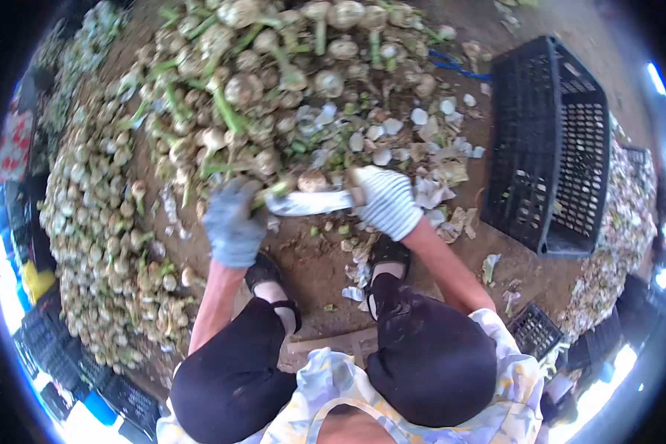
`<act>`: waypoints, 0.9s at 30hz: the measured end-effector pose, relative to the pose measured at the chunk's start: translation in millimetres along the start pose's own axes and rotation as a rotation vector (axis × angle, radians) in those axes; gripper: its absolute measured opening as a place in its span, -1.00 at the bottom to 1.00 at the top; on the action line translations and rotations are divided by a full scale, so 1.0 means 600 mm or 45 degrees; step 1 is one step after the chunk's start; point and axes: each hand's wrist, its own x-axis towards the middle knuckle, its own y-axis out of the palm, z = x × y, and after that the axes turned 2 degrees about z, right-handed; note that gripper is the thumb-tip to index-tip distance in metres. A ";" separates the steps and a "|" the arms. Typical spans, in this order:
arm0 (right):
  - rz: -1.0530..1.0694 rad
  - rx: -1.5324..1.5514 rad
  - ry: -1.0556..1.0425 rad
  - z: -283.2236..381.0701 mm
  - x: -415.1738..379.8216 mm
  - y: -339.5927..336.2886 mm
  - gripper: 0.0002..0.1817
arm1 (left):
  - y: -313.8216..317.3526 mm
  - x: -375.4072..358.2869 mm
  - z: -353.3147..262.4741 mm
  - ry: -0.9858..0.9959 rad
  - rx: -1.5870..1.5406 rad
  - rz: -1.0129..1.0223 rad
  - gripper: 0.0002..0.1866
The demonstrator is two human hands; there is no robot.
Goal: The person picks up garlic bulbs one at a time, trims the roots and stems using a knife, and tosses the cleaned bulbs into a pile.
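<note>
My left hand (234, 222), in a grey glove, is closed around the green stem (274, 194) of a garlic bulb. The bulb's head (313, 181) points right, toward my other hand. In a striped white glove, my right hand (389, 201) grips the handle of a knife. The wide pale blade (311, 203) reaches left, just below the bulb and close to the stem; whether it touches the stem is unclear. Both hands are above the soil, in front of my feet.
A large heap of stemmed garlic bulbs (244, 89) lies ahead, with trimmed bulbs (96, 222) at the left. Peelings and cut pieces (422, 148) cover the ground right of centre. A black plastic crate (525, 148) lies on its side at the right, a smaller crate (534, 331) below it.
</note>
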 end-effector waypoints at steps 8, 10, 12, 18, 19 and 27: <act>0.189 0.301 -0.069 0.078 0.073 -0.004 -0.84 | 0.010 0.002 0.000 -0.315 -0.812 0.291 -0.75; 0.003 0.137 -0.161 0.120 0.068 -0.012 -0.86 | 0.039 -0.025 -0.003 0.304 -0.033 0.167 -0.80; 0.101 0.454 0.141 0.103 0.057 -0.022 -0.87 | 0.059 -0.046 0.005 -0.393 -0.739 0.313 -0.81; 0.116 0.009 0.167 0.028 0.030 -0.015 -0.90 | 0.014 -0.010 0.000 -0.532 -0.479 0.436 -0.76; 0.052 0.057 0.111 0.035 0.038 -0.009 -0.89 | 0.017 -0.017 -0.004 -0.841 -0.733 0.443 -0.76; 0.100 0.116 0.031 0.082 0.042 0.001 -0.78 | 0.056 -0.042 0.000 -0.489 -0.873 0.414 -0.73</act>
